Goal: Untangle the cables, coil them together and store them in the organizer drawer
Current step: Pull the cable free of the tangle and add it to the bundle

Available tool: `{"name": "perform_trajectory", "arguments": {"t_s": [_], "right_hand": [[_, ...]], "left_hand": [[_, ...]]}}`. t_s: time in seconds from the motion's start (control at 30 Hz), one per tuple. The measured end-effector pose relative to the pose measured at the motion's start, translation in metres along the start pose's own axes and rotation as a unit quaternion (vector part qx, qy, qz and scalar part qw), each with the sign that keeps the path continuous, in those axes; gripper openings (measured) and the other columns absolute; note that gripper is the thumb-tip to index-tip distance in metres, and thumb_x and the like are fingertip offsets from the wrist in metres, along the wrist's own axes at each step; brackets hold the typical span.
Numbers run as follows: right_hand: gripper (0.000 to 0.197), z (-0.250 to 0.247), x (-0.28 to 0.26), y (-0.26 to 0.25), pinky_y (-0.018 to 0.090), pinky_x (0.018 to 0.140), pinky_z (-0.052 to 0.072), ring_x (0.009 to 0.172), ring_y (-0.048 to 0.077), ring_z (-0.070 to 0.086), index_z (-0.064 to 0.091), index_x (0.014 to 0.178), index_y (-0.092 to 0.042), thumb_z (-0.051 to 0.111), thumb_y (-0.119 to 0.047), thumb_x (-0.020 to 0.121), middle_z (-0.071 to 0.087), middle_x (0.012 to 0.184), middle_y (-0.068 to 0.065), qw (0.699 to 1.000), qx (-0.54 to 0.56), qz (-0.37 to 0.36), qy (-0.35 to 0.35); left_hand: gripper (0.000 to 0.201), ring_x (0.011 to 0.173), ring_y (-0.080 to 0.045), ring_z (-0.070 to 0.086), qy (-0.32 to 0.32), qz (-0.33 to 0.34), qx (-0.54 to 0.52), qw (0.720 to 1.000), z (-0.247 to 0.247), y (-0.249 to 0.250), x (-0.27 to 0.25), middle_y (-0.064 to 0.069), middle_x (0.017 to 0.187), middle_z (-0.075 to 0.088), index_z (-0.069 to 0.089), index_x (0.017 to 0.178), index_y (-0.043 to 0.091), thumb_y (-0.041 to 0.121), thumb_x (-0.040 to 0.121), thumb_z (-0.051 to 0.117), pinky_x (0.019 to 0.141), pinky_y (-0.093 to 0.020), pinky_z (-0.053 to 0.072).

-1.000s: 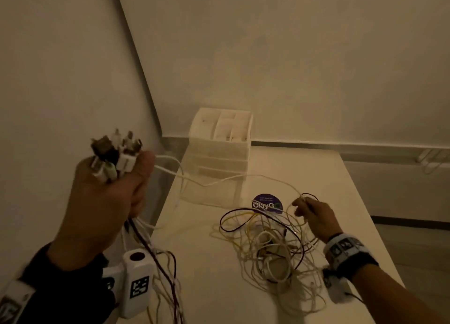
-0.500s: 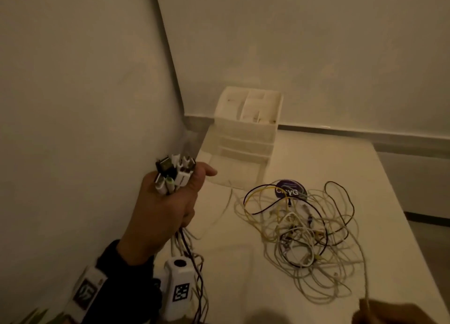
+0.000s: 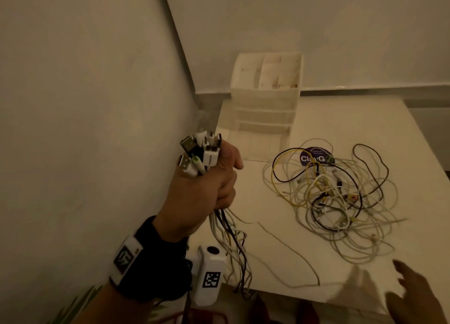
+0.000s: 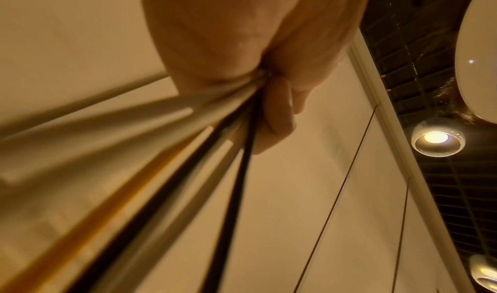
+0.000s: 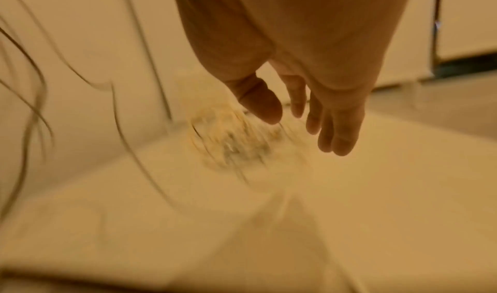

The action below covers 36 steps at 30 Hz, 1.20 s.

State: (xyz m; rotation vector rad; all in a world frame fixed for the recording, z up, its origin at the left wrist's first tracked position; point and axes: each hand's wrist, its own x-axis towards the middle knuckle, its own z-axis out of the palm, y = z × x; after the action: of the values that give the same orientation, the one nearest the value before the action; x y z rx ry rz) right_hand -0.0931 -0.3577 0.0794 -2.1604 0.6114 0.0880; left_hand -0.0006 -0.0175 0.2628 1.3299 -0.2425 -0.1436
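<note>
My left hand (image 3: 214, 177) is raised at the table's left edge and grips a bundle of cable ends (image 3: 202, 153), their white and dark plugs sticking up from the fist. Their cords (image 3: 229, 231) hang below the fist; in the left wrist view white, yellow and black cords (image 4: 215, 131) run out from between the curled fingers. A tangled pile of white, yellow and black cables (image 3: 333, 192) lies mid-table. My right hand (image 3: 414, 294) hovers at the near right corner with fingers (image 5: 338, 131) straight and empty. The white organizer (image 3: 265, 97) stands at the back, its bottom drawer (image 3: 255, 146) pulled out.
A purple round sticker (image 3: 314, 156) lies under the pile's far edge. The white table (image 3: 365, 119) sits in a corner, walls to the left and behind. One loose white cord (image 3: 287, 248) trails across the near part of the table.
My right hand left the pile, drew back to the near right corner and opened. My left hand with the plug bundle came lower and nearer the table.
</note>
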Motion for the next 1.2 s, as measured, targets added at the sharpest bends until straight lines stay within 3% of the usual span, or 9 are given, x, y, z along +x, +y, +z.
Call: {"name": "perform_trajectory", "arguments": {"t_s": [0.13, 0.27, 0.33, 0.43, 0.67, 1.0, 1.07, 1.13, 1.2], "right_hand": [[0.071, 0.041, -0.032, -0.104, 0.025, 0.105, 0.035, 0.127, -0.001, 0.047, 0.040, 0.137, -0.039, 0.064, -0.016, 0.075, 0.056, 0.132, -0.021, 0.949, 0.087, -0.214, -0.214], [0.046, 0.095, -0.066, -0.180, 0.017, 0.097, 0.042, 0.114, -0.007, 0.053, 0.052, 0.127, -0.033, 0.072, -0.029, 0.085, 0.058, 0.124, -0.024, 0.857, 0.087, -0.361, -0.358], [0.005, 0.129, -0.077, -0.187, 0.031, 0.080, 0.051, 0.084, 0.005, 0.063, 0.066, 0.092, -0.025, 0.067, -0.028, 0.089, 0.068, 0.092, -0.011, 0.855, 0.113, -0.335, -0.379], [0.041, 0.157, -0.081, -0.166, 0.027, 0.056, 0.039, 0.049, 0.007, 0.043, 0.045, 0.050, -0.028, 0.061, -0.038, 0.087, 0.048, 0.051, -0.006, 0.867, 0.129, -0.263, -0.404], [0.043, 0.160, -0.065, -0.104, 0.028, 0.059, 0.044, 0.054, 0.012, 0.053, 0.053, 0.058, -0.006, 0.068, -0.036, 0.086, 0.055, 0.056, 0.004, 0.913, 0.100, -0.152, -0.365], [0.047, 0.160, -0.049, -0.035, 0.026, 0.066, 0.041, 0.058, 0.006, 0.054, 0.053, 0.045, -0.031, 0.066, -0.064, 0.074, 0.051, 0.043, -0.012, 0.915, -0.034, -0.012, -0.401], [0.040, 0.153, -0.049, -0.028, 0.024, 0.068, 0.037, 0.075, 0.013, 0.062, 0.062, 0.057, -0.035, 0.055, -0.065, 0.083, 0.060, 0.053, -0.012, 0.907, -0.098, 0.003, -0.409], [0.037, 0.151, -0.049, -0.019, 0.023, 0.080, 0.039, 0.115, 0.022, 0.058, 0.068, 0.110, -0.019, 0.047, -0.046, 0.097, 0.069, 0.109, 0.009, 0.908, -0.132, 0.022, -0.397], [0.048, 0.147, -0.050, -0.009, 0.018, 0.100, 0.026, 0.137, 0.019, 0.039, 0.036, 0.144, -0.006, 0.036, -0.032, 0.104, 0.042, 0.148, 0.011, 0.914, -0.150, 0.047, -0.373]], "left_hand": [[0.028, 0.041, -0.012, 0.017, -0.033, -0.007, 0.000, 0.999, 0.004, -0.006, -0.010, -0.008, 0.052, 0.019, 0.057, 0.074, 0.011, 0.033, 0.090, 0.054, 0.042, -0.018, 0.023], [0.025, 0.041, -0.015, 0.019, -0.053, 0.003, 0.014, 0.998, 0.011, -0.012, -0.020, -0.013, 0.052, 0.020, 0.059, 0.074, 0.015, 0.030, 0.093, 0.052, 0.042, -0.021, 0.025], [0.023, 0.041, -0.016, 0.019, -0.055, 0.008, 0.025, 0.998, 0.012, -0.016, -0.025, -0.014, 0.051, 0.021, 0.060, 0.074, 0.019, 0.029, 0.093, 0.054, 0.042, -0.024, 0.024], [0.025, 0.039, -0.016, 0.019, -0.064, 0.025, 0.030, 0.997, 0.006, -0.015, -0.032, -0.012, 0.049, 0.022, 0.062, 0.074, 0.021, 0.038, 0.092, 0.060, 0.041, -0.026, 0.023], [0.040, 0.041, -0.009, 0.030, -0.041, 0.092, -0.049, 0.994, -0.024, 0.008, -0.033, 0.010, 0.054, 0.047, 0.055, 0.075, 0.009, 0.047, 0.085, 0.064, 0.049, -0.027, 0.031], [0.031, 0.038, -0.006, 0.024, -0.143, 0.125, -0.146, 0.971, 0.004, 0.045, -0.019, 0.002, 0.050, 0.026, 0.060, 0.074, 0.014, 0.043, 0.087, 0.058, 0.042, -0.012, 0.033], [0.032, 0.037, -0.006, 0.021, -0.155, 0.105, -0.145, 0.972, 0.010, 0.044, -0.015, 0.001, 0.049, 0.026, 0.059, 0.073, 0.014, 0.043, 0.086, 0.061, 0.041, -0.011, 0.026], [0.036, 0.038, -0.006, 0.018, -0.154, 0.047, -0.150, 0.975, 0.018, 0.035, -0.010, 0.000, 0.049, 0.022, 0.057, 0.072, 0.013, 0.045, 0.081, 0.069, 0.041, -0.010, 0.022], [0.040, 0.038, -0.005, 0.016, -0.139, -0.005, -0.172, 0.975, 0.026, 0.023, -0.006, 0.000, 0.051, 0.019, 0.054, 0.071, 0.011, 0.046, 0.077, 0.074, 0.041, -0.009, 0.022]]}}
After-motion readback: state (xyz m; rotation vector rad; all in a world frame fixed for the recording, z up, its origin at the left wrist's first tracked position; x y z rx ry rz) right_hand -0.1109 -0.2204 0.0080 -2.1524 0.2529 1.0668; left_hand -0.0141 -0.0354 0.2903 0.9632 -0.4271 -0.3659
